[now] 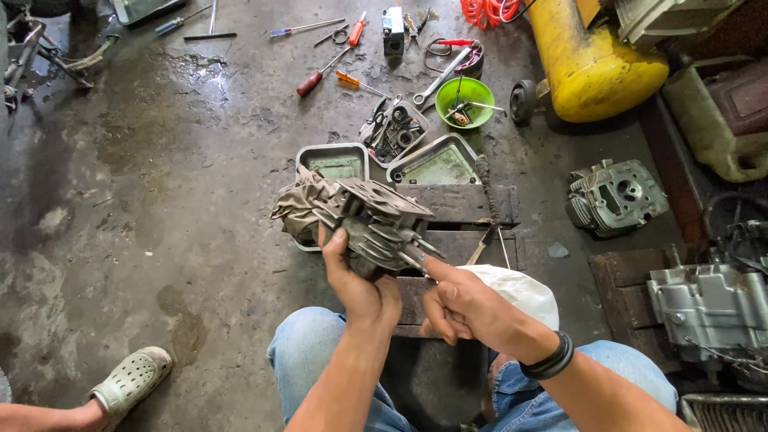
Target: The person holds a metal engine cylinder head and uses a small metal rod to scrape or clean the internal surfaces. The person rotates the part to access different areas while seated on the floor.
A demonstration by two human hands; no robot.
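Down by the knees, the left hand grips the finned engine cylinder from underneath, lifting it clear of the floor and tilting it so its side faces the person. The right hand is half curled with a white cloth tucked behind it, forefinger out, touching the cylinder's edge. A brown rag cushions the far end. Beyond, wooden blocks, metal trays, a green bowl and screwdrivers lie within reach.
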